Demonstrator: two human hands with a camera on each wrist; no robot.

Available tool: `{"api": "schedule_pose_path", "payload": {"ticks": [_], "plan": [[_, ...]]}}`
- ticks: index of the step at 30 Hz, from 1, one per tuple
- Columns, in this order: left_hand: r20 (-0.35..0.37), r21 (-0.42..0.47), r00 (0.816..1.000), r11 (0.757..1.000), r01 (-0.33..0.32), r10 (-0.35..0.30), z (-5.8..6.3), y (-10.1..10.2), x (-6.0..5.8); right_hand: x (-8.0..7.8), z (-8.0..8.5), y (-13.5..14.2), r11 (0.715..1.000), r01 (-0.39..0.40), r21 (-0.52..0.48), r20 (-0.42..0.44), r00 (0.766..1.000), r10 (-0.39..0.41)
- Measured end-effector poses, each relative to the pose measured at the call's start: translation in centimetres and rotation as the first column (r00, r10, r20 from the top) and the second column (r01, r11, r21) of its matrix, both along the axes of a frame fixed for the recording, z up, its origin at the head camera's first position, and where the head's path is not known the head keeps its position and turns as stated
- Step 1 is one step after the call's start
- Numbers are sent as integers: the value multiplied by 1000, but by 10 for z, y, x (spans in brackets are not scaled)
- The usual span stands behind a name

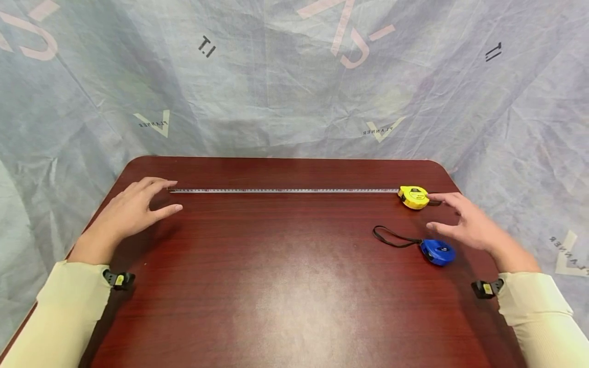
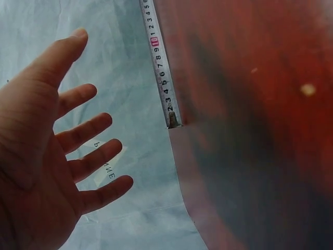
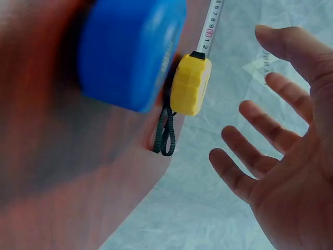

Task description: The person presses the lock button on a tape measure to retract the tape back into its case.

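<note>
A yellow tape measure (image 1: 414,198) lies near the far right of the table, its numbered metal blade (image 1: 285,190) drawn out in a long straight line to the left. My left hand (image 1: 138,202) is held by the blade's hooked end (image 2: 173,121), fingers spread and holding nothing. Beside the yellow case is my right hand (image 1: 469,222), its fingers apart and the palm bare in the right wrist view. Nearer to me than that hand sits a blue tape measure (image 1: 438,252), its black wrist cord (image 1: 391,239) looped out to the left. A dark strap (image 3: 165,133) hangs from the yellow case.
The dark red wooden table (image 1: 276,286) has rounded far corners. Behind it and at both sides hangs a pale printed sheet (image 1: 276,92). Small black devices are strapped at the left cuff (image 1: 80,291) and the right cuff (image 1: 534,296).
</note>
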State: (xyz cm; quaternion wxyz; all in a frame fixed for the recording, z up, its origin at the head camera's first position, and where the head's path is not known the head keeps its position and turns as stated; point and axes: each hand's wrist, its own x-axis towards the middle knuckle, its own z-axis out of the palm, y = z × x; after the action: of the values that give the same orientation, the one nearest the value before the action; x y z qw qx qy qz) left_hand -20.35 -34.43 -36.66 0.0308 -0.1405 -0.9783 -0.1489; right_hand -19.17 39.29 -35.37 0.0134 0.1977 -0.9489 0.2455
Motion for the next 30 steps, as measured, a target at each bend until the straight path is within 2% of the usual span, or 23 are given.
{"api": "schedule_pose_path", "payload": {"ticks": [5,8,14,19,24,30], "plan": [[7,41,1000,999,17,-17,6,-2,-13,-22,5,-2,1000,-28,-7,-54,998,28],[11,58,1000,998,24,-24,7,-2,-21,-34,9,-4,1000,-9,-8,-61,998,9],[24,81,1000,997,17,-19,6,-2,-36,-54,18,-6,999,34,-20,37,999,-34],[37,98,999,995,10,-14,5,-4,-48,-67,23,-5,997,74,-6,129,989,-72],[74,93,997,996,0,-7,1,-9,-56,-80,18,-5,996,81,43,213,973,-88],[137,97,991,995,-20,6,-8,-16,-62,-90,12,-7,996,76,47,289,953,-86]]}}
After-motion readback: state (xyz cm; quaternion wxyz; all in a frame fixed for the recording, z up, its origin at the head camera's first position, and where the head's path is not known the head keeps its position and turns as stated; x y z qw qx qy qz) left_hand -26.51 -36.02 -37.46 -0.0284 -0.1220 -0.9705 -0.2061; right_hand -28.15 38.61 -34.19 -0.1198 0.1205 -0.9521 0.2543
